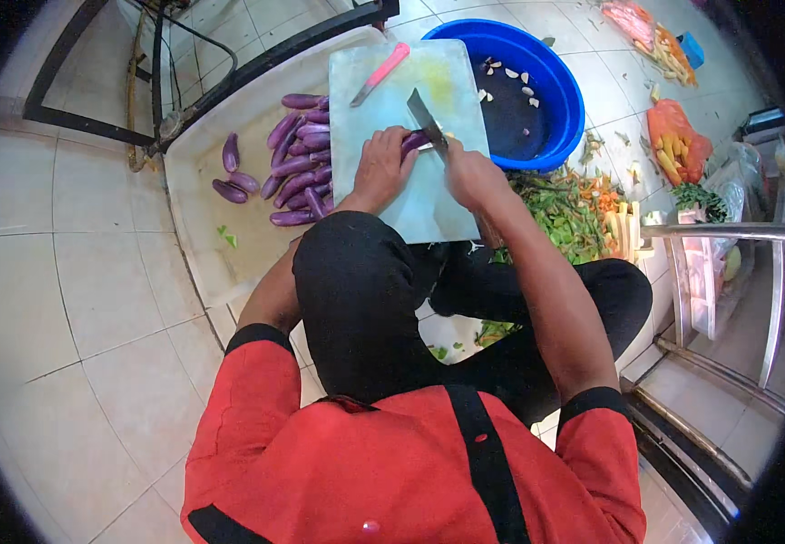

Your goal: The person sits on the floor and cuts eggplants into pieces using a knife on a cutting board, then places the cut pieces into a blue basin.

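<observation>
My left hand (pixel 383 165) holds a purple eggplant (pixel 415 141) down on a pale cutting board (pixel 392 211). In my right hand (pixel 472 175) is a cleaver (pixel 425 112), its blade at the eggplant's right end. A knife with a pink handle (pixel 389 64) lies near the board's top edge. Left of the board, several whole eggplants (pixel 297 165) are heaped in a large white tray (pixel 195 251). Under the board's right side stands a blue plastic tub (pixel 572 102) holding several pale cut pieces (pixel 511 73).
Green leafy trimmings (pixel 559 211) are piled right of the board. Farther right are an orange-red bag of yellow produce (pixel 679 143) and a metal-framed rack (pixel 712 231). A black metal frame (pixel 283 41) runs behind the tray.
</observation>
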The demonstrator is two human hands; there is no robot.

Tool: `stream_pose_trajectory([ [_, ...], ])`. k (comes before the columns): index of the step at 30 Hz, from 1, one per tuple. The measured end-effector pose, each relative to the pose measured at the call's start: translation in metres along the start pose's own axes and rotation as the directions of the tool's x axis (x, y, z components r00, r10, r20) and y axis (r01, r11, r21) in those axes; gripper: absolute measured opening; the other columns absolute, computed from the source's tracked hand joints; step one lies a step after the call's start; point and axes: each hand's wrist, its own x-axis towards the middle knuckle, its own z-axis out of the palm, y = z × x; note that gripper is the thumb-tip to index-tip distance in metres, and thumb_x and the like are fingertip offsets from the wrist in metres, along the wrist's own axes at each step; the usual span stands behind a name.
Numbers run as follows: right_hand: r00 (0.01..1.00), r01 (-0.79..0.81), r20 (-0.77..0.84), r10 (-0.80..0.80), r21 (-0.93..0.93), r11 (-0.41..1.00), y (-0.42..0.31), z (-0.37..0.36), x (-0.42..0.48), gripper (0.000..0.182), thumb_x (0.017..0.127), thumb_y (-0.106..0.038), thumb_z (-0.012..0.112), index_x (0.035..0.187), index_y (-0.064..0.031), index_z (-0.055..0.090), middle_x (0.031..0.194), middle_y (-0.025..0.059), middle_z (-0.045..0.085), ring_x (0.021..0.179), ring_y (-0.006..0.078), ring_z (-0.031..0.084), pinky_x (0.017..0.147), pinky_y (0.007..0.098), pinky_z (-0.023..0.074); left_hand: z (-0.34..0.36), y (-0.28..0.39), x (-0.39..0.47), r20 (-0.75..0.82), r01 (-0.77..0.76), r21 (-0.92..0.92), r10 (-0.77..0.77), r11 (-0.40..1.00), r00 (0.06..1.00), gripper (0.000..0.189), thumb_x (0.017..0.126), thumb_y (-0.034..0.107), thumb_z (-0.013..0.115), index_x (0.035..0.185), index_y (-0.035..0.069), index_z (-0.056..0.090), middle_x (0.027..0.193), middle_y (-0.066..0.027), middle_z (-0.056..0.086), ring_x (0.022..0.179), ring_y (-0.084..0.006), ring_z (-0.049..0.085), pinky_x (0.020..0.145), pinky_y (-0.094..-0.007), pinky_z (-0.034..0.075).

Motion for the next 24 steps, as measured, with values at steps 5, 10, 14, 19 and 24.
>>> stream_pose_trajectory([
  [5,1.0,-0.023,0.02,0.023,-0.02,1.0,-0.002,0.002,-0.012,0.024,0.092,-0.012,0.043,0.108,0.0054,0.049,0.095,0.0332,0.068,0.091,0.0488,0.068,0.083,0.0566,0.0526,-0.006,0.003,-0.001,0.038,-0.018,0.0,0.018,1.0,0.999,0.036,0.09,0.02,0.066,0.12,0.005,0.055,0.113,-0.0111,0.06,0.107,-0.0306,0.055,0.092,-0.0442,0.038],
  [10,0.997,-0.077,0.001,0.077,0.015,0.997,-0.009,0.02,-0.02,0.021,0.093,-0.012,0.042,0.107,0.0032,0.047,0.093,0.0332,0.068,0.09,0.0484,0.068,0.082,0.0568,0.0529,-0.005,-0.001,-0.005,0.06,-0.073,0.043,0.07,0.996,0.996,0.034,0.091,0.019,0.064,0.121,0.006,0.056,0.115,-0.0094,0.059,0.108,-0.029,0.054,0.092,-0.0427,0.036],
  [14,0.99,-0.122,-0.063,0.126,0.065,0.99,-0.007,0.056,-0.003,0.022,0.094,-0.013,0.043,0.109,0.0025,0.047,0.091,0.0321,0.068,0.086,0.0481,0.069,0.079,0.0576,0.0533,-0.002,-0.004,-0.005,0.096,-0.063,0.014,0.061,0.998,0.993,0.036,0.091,0.02,0.064,0.122,0.006,0.055,0.117,-0.0098,0.057,0.11,-0.0288,0.053,0.092,-0.0427,0.036],
  [19,0.985,-0.01,-0.172,0.004,-0.035,0.999,0.001,0.047,0.015,0.022,0.093,-0.012,0.046,0.11,0.0026,0.046,0.083,0.0293,0.069,0.078,0.0478,0.069,0.074,0.0585,0.0539,-0.008,-0.003,-0.002,0.062,-0.037,-0.018,0.038,0.999,0.997,0.041,0.088,0.021,0.065,0.123,0.005,0.051,0.118,-0.0126,0.055,0.11,-0.0301,0.052,0.094,-0.0435,0.036],
  [24,0.988,-0.012,-0.151,0.009,-0.017,1.0,-0.016,0.025,-0.01,0.019,0.093,-0.012,0.046,0.107,0.0007,0.046,0.083,0.0285,0.069,0.078,0.0473,0.069,0.072,0.0569,0.0544,-0.004,-0.009,-0.007,0.039,-0.056,0.011,0.055,0.998,0.998,0.041,0.085,0.018,0.063,0.12,0.004,0.048,0.116,-0.0141,0.053,0.11,-0.0314,0.052,0.093,-0.0446,0.036],
])
